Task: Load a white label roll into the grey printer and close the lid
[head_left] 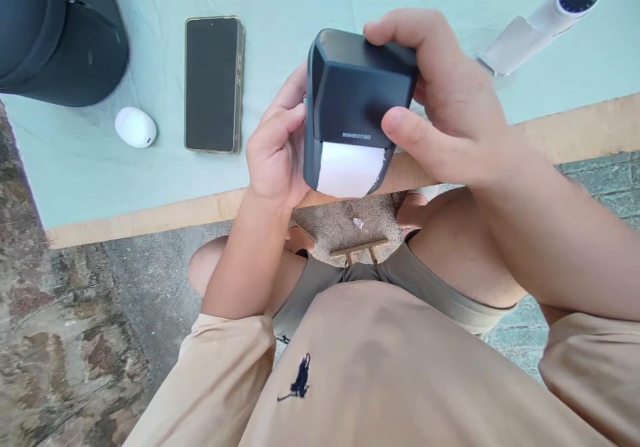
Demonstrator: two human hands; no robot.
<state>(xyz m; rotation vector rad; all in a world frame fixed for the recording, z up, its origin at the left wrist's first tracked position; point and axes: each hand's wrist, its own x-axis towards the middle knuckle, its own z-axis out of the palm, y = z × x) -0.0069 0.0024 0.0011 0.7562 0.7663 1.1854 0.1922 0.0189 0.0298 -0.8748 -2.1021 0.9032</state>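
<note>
Printer: dark NIIMBOT label printer [357, 93] is held in the air above the near edge of the counter [150, 180], clear of its surface, with white label paper [350, 170] showing at its lower front.
Left hand: left hand [275, 150] is curled against the printer's left side, fingers closed on the casing.
Right hand: right hand [440, 100] clamps the printer from the right, fingers over the top, thumb pressed on the front just above the paper.
Counter items: smartphone [213, 83] lies face up, well left of the printer; small white oval case [135, 127] sits beside it; black zipped bag [55, 30] fills the far left corner; white handheld device [543, 23] lies at the far right.
Below: stone floor lies under the person's knees.
Risk: printer hangs over the counter edge, so a slipping grip would likely drop it onto the stone; the thumb close to the paper could crease or smudge it.
</note>
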